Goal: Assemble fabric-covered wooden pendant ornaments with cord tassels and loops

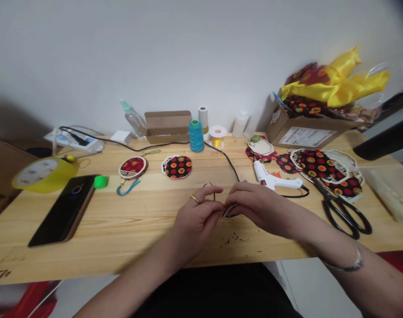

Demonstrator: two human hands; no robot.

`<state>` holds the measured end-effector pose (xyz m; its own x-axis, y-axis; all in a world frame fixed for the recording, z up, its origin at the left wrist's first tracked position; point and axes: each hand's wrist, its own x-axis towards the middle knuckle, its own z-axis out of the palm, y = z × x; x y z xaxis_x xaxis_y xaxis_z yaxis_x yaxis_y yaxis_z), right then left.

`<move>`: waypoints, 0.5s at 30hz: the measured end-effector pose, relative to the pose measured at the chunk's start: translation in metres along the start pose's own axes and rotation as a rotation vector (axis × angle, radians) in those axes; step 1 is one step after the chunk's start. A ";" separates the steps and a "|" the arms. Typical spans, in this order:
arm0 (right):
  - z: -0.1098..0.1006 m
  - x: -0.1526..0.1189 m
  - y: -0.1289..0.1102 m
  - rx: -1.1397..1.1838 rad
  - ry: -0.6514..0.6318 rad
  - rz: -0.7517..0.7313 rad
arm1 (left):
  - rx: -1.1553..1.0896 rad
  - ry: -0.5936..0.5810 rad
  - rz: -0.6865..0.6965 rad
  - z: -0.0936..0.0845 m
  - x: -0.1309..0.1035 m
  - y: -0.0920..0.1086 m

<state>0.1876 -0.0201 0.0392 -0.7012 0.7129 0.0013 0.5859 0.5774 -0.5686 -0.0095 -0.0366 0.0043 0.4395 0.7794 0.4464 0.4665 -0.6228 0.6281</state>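
Note:
Near the middle of the wooden table, both hands meet fingertip to fingertip. My left hand (197, 221), with a ring on one finger, is closed in a pinch on a thin dark cord (214, 195) that loops above the fingers. My right hand (254, 205) is closed round a small dark piece with a pale edge (230, 210), mostly hidden by the fingers. Small dark scraps (236, 238) lie on the table just below. A white glue gun (277, 180) rests on its side beyond my right hand.
Black scissors (345, 214) and patterned fabric pieces (327, 168) lie right. A teal thread spool (196, 137) stands behind. Two round patterned pieces (133, 168), (178, 167) and a phone (64, 210) lie left. A box of fabric (303, 130) stands back right.

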 end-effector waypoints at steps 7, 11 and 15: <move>0.005 -0.002 0.004 0.006 0.061 -0.048 | -0.052 -0.002 -0.055 -0.003 0.002 -0.001; 0.009 -0.003 0.007 0.020 0.110 -0.081 | -0.062 -0.002 -0.071 -0.002 0.002 0.000; 0.010 -0.004 0.009 0.033 0.112 -0.079 | -0.081 -0.003 -0.073 -0.001 0.001 0.001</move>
<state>0.1915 -0.0218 0.0260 -0.6936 0.7070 0.1380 0.5161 0.6213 -0.5895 -0.0097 -0.0360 0.0059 0.4090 0.8221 0.3960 0.4335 -0.5569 0.7085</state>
